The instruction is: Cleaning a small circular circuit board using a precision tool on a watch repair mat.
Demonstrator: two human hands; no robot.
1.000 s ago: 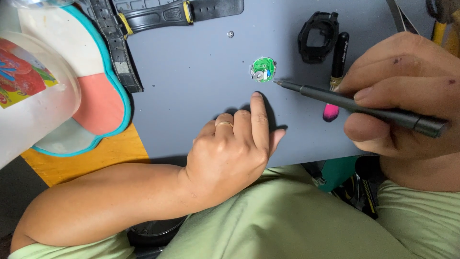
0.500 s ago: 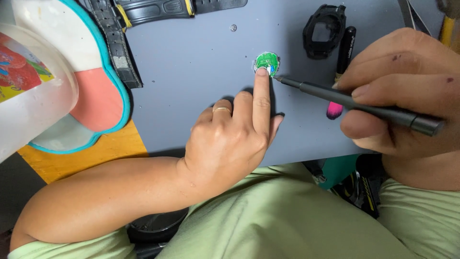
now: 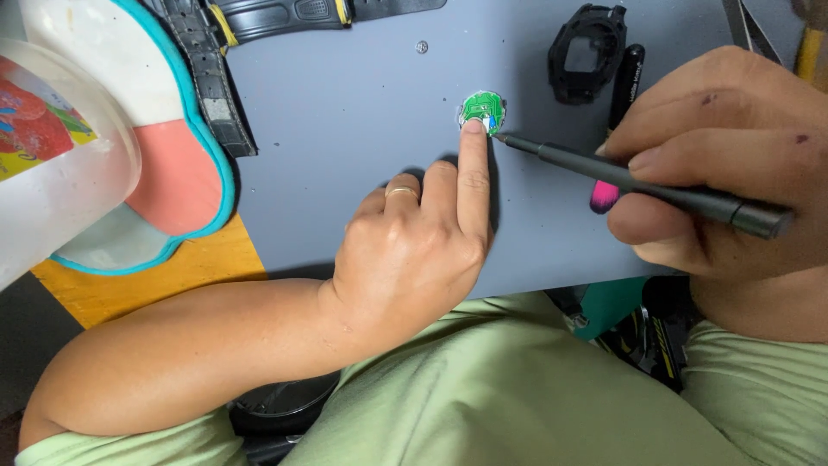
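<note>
1. Green circuit board (image 3: pixel 481 110): small, round, lying flat on the grey mat (image 3: pixel 345 129) that covers the bench, near the mat's upper middle.
2. Left hand (image 3: pixel 414 250): index fingertip pressed on the board's lower edge; other fingers curled under, grip holding nothing. A ring sits on one finger.
3. Right hand (image 3: pixel 733 164): grip closed around a dark, slim screwdriver (image 3: pixel 638 177), whose tip meets the board's right edge.
4. Black watch case (image 3: pixel 588 53): empty, well above the right hand, just beside a black pen with a pink end (image 3: pixel 614 121).
5. Black watch strap (image 3: pixel 207 78): at the mat's left edge.
6. Clear plastic container (image 3: pixel 60 155): far left.
</note>
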